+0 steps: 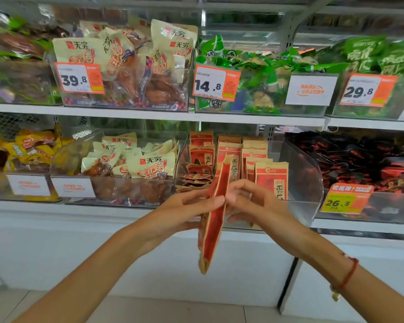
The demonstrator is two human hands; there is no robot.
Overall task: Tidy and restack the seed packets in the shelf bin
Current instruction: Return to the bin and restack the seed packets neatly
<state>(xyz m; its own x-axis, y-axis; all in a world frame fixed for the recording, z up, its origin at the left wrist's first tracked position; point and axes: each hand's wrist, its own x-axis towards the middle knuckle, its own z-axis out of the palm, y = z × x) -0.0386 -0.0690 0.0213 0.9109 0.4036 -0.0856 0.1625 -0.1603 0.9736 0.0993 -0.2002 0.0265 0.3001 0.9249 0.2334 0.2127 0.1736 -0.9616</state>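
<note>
A: What do the hands hold?

B: A small stack of red and kraft-brown seed packets, seen edge-on and upright at the centre. The left hand grips it from nine o'clock, thumb and fingers clamped on the stack. The right hand pinches its other side from three o'clock.

A: Where is the bin?

B: At twelve o'clock from the hands: a clear shelf bin on the lower shelf. Rows of packets stand upright inside; a loose heap lies at its left. Open room shows at the bin's right, by its clear wall.
</note>
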